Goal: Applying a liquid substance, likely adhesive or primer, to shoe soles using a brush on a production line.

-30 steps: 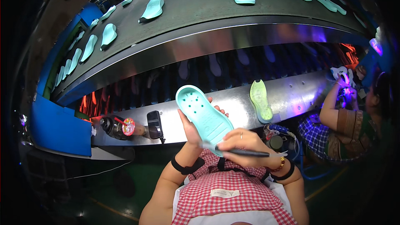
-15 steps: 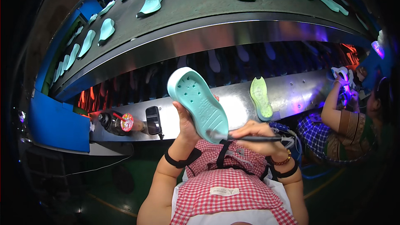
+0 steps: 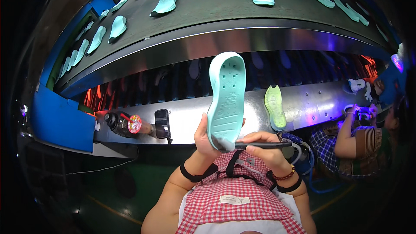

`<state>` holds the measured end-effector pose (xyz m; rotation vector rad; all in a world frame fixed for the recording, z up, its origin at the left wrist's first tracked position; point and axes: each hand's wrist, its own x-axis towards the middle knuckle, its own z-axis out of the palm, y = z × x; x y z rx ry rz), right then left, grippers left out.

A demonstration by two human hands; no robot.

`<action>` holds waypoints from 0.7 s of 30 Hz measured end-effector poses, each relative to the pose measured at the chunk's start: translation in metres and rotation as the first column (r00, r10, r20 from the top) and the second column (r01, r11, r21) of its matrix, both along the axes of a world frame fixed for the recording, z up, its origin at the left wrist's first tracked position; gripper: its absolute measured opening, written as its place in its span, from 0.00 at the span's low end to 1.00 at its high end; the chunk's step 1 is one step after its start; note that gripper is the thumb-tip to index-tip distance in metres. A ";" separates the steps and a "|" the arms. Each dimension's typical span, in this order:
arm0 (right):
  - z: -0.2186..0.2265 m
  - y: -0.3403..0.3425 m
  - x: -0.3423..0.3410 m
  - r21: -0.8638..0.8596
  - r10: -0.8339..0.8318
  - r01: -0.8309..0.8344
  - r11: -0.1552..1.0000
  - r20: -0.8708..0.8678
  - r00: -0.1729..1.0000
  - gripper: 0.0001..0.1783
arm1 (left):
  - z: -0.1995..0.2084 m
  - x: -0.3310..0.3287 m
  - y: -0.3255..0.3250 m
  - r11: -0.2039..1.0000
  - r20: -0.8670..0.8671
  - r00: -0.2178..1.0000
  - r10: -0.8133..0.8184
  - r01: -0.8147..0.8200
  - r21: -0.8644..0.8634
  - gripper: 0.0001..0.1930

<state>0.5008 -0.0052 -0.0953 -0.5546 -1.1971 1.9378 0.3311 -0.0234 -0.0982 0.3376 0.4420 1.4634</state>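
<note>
My left hand is closed around the side and lower end of a turquoise foam shoe sole, held almost upright over my lap. The sole's hollowed face, with small pits at the upper end and ridges lower down, is turned toward me. In my right hand, gripped between thumb and fingers, is a black-handled brush. Its pale bristles touch the inside of the sole at the lower end. A grey hose bends away beside the handle's rear. Beyond my right hand, a yellow-green sole lies on the metal ledge.
Several turquoise soles rest on a dark conveyor belt across the back. On the metal ledge to the left stand a dark bottle, a lidded cup and a phone-like device. A co-worker sits at the right.
The sole has turned more upright and shifted right and up with my left hand. The brush stays at its lower end. At the right, the co-worker's hands have moved lower.
</note>
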 end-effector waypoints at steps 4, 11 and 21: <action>0.009 0.011 0.002 0.072 -0.050 0.041 0.997 0.127 0.991 0.11 | 0.002 0.001 0.005 1.000 -0.036 0.999 0.011 -0.010 0.026 0.32; 0.016 0.031 0.008 0.265 -0.037 0.005 0.964 0.115 0.993 0.11 | 0.000 -0.009 0.014 0.997 -0.062 0.997 -0.047 0.051 0.063 0.31; 0.023 0.028 0.008 0.631 0.014 -0.145 0.762 0.207 0.978 0.11 | 0.003 -0.018 0.020 0.987 0.000 0.990 -0.143 0.143 -0.068 0.33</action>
